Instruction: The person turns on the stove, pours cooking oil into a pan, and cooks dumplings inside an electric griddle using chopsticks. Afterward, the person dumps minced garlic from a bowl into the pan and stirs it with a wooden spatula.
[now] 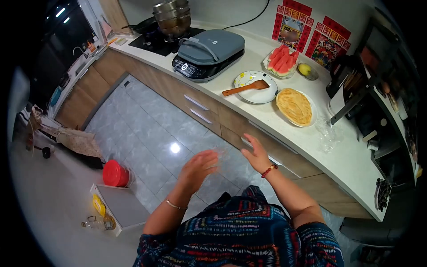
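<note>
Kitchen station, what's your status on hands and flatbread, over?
Left hand open, blurred; right hand open. Flatbread on oval plate. Spatula lies across neighbouring plate. Grey cooker lid down.

No legible txt: marks on appliance ctrl panel, lid label & red wall posters too small/blurry.

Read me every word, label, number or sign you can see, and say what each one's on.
None reads clearly.
Grey-lidded electric griddle: glowing panel marks and small white lid label, too small.
Two red paper posters on the wall: characters too small and blurred.
</note>
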A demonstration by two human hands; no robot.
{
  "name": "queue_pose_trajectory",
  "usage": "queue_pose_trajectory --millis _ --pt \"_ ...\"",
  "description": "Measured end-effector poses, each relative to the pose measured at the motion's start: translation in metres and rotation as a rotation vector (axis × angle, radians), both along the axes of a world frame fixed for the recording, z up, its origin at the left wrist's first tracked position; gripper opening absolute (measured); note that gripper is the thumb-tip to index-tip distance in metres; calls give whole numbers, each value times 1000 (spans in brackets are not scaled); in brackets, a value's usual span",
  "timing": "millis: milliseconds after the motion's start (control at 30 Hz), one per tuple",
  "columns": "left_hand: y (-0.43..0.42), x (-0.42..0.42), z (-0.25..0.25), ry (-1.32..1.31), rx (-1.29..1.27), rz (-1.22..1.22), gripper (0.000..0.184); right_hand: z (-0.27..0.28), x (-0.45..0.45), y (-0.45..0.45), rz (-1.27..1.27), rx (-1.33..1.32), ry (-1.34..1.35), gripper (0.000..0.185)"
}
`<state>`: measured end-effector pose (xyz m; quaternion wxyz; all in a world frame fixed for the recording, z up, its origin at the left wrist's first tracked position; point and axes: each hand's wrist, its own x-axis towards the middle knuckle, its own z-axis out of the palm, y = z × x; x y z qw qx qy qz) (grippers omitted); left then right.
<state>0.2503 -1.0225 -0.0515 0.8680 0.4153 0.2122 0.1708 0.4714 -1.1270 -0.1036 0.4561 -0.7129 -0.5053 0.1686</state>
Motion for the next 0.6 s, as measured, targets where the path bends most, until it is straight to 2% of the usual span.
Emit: queue_pose_trajectory --millis 33,67,133,167,233,400,467,533,600 --pt "11 -11 -8 -36 -69 53 43 -2 4 3 -11 -21 204 52" --pt "20 -19 -13 -72 -136 108 41 -10 9 7 -13 -27 205 52" --pt "32 -27 -20 -46 -188 150 38 -23 18 19 -13 45 540 44" --pt "40 -29 -21 -21 -231 191 35 -27 25 23 -11 46 542 44" --pt "56 -30 -26 -22 -230 210 33 -13 32 31 4 67 779 36" --pt "99 -26 -26 -3 -252 290 28 4 59 61 57 -54 913 31" --pt "114 -21 -22 85 -266 387 25 5 69 77 66 -184 1096 31" --pt "129 -17 -19 128 -244 436 25 -1 77 96 102 -219 1104 32" --pt "140 -10 -20 179 -233 496 26 -4 84 117 137 -260 1235 31"
